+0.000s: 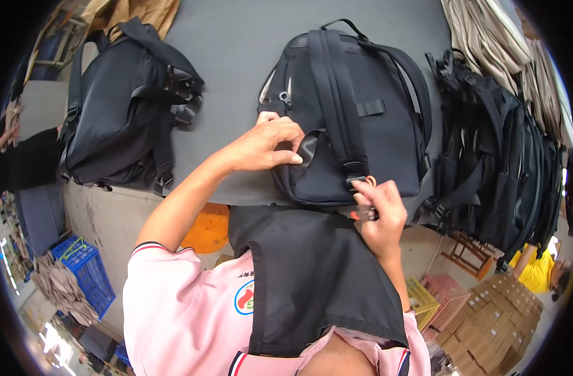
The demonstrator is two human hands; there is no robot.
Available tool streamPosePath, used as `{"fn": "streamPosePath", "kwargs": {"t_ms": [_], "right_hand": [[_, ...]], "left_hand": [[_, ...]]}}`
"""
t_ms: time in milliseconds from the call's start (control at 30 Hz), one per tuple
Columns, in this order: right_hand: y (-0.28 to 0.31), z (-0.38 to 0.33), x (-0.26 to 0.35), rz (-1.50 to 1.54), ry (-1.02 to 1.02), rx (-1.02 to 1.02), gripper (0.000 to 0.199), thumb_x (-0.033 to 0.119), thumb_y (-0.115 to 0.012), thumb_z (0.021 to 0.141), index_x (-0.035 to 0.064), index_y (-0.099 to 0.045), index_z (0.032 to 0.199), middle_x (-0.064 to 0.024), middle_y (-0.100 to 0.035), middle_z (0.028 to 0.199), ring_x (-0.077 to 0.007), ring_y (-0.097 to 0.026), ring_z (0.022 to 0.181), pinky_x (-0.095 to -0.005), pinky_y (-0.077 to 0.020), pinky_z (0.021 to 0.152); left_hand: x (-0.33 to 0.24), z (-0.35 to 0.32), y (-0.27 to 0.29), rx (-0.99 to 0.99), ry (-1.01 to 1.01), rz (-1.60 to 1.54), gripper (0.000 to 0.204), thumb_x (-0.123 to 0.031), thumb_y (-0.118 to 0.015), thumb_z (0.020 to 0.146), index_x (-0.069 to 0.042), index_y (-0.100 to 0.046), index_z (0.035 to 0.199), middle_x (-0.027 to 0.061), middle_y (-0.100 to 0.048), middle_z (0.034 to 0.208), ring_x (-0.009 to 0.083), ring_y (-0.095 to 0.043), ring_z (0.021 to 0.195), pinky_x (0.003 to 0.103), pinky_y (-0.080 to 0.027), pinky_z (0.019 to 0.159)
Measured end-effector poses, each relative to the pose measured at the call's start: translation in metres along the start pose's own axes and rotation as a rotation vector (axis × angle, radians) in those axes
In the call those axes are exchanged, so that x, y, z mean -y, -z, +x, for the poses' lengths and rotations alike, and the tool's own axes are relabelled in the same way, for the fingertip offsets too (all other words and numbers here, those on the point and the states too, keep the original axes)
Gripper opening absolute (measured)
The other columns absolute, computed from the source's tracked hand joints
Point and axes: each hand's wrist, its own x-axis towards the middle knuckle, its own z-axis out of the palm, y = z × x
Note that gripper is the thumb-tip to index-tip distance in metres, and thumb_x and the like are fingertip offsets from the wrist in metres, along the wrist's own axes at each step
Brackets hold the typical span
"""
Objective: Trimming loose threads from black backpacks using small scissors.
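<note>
A black backpack (393,150) lies on the grey table with its shoulder straps facing up and its top handle pointing away from me. At its left side my left hand (270,141) is closed on the edge of the side pocket (309,149), whose shiny lining shows. My right hand (383,213) is closed by the lower end of the strap, next to the black buckle (355,168). In it is a small black-and-orange tool (364,214), mostly hidden by the fingers, so its exact kind cannot be made out.
Another black backpack (111,106) stands at the left of the grey table (230,50). Several more backpacks (493,144) crowd the right edge, beside beige cloth (487,31). Below are an orange stool (208,229), a blue crate (86,269) and cartons (493,319). A person in yellow (536,269) is at far right.
</note>
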Motion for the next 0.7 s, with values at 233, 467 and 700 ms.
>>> {"fn": "streamPosePath", "kwargs": {"t_ms": [233, 467, 700], "right_hand": [[0.004, -0.033, -0.001, -0.1, -0.002, -0.153, 0.03, 0.003, -0.073, 0.067, 0.0066, -0.067, 0.095, -0.0053, -0.059, 0.082, -0.0195, -0.058, 0.069, -0.0314, -0.0484, 0.061], [0.025, -0.044, -0.009, -0.458, 0.05, -0.355, 0.041, 0.014, -0.077, 0.066, 0.007, -0.06, 0.102, -0.0054, -0.063, 0.104, -0.027, -0.059, 0.09, -0.0326, -0.051, 0.072], [0.025, -0.051, -0.03, -0.145, 0.001, -0.46, 0.043, -0.015, -0.055, 0.055, 0.002, -0.048, 0.094, -0.0133, -0.063, 0.086, -0.0293, -0.061, 0.078, -0.0325, -0.0494, 0.069]], "left_hand": [[-0.039, 0.05, -0.039, -0.189, -0.357, -0.006, 0.016, -0.009, -0.067, 0.077, -0.003, -0.051, 0.08, 0.0074, -0.054, 0.068, 0.0256, -0.055, 0.064, 0.037, -0.044, 0.072], [-0.087, 0.082, -0.063, -0.366, -0.646, 0.037, 0.018, 0.006, -0.063, 0.072, -0.001, -0.05, 0.082, 0.0114, -0.056, 0.072, 0.0302, -0.058, 0.063, 0.035, -0.046, 0.053], [-0.105, 0.097, -0.082, -0.42, -0.323, -0.1, 0.017, 0.006, -0.058, 0.075, 0.0, -0.049, 0.088, 0.0159, -0.057, 0.074, 0.0352, -0.058, 0.067, 0.038, -0.046, 0.059]]}}
